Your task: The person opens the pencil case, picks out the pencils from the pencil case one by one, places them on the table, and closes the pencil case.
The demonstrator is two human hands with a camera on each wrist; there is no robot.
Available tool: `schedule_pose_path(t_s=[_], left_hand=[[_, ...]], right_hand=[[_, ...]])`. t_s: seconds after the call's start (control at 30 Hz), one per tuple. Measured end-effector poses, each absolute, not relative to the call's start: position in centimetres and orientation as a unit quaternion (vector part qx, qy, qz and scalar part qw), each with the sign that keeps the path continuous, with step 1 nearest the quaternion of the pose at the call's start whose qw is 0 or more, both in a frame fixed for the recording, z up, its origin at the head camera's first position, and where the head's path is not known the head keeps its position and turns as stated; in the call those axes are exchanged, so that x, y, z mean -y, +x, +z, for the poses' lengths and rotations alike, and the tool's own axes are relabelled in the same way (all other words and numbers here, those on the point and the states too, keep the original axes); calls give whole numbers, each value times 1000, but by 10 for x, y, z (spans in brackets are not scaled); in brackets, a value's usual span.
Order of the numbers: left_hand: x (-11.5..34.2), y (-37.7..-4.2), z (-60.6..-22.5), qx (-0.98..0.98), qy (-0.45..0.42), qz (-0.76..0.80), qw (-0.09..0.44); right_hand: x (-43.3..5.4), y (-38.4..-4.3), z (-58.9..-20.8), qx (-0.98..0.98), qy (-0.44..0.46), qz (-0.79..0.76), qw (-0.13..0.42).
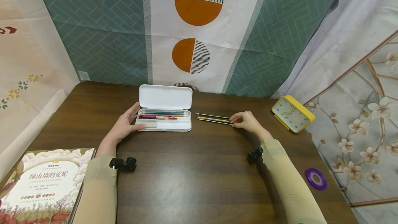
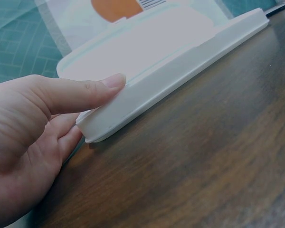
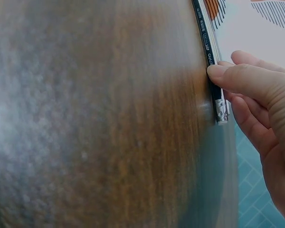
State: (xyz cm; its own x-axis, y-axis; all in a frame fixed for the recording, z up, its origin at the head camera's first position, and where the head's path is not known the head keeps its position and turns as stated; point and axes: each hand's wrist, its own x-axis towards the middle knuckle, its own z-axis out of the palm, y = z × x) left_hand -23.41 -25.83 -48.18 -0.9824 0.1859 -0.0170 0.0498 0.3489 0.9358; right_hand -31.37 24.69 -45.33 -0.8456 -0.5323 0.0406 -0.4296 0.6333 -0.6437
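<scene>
A white pencil case (image 1: 164, 125) lies open on the table, its lid tipped back. Inside are several pencils (image 1: 161, 112), a red pen (image 1: 158, 117) and a white eraser (image 1: 147, 124). My left hand (image 1: 125, 122) holds the case's left end, the thumb on the front edge and the fingers along the side. To the right of the case, my right hand (image 1: 245, 122) pinches pencils (image 1: 214, 119) near their eraser ends, with the tips toward the case. In the right wrist view, the thumb presses a black pencil (image 3: 206, 45); the fingers' far side is partly hidden.
A yellow clock (image 1: 293, 113) stands at the back right. Purple tape (image 1: 316, 179) lies near the table's right edge. A book (image 1: 46, 186) lies at the front left, beside the left forearm. A patterned cloth (image 1: 118, 30) hangs behind the table (image 1: 186, 182).
</scene>
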Motion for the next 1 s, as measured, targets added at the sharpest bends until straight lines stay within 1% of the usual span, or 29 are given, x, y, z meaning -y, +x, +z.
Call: schedule_pose_path(t_s=[0.4, 0.6, 0.77, 1.0], left_hand=[[257, -234, -480, -816, 71, 571, 64], [257, -234, -479, -815, 73, 572, 65], [257, -233, -479, -816, 74, 570, 65], [257, -232, -480, -814, 74, 573, 63]], right_hand=[[-248, -313, -454, -902, -256, -342, 67], [-245, -316, -454, -894, -256, -365, 38], [-235, -319, -447, -891, -257, -375, 6], [-208, -326, -435, -872, -258, -416, -6]])
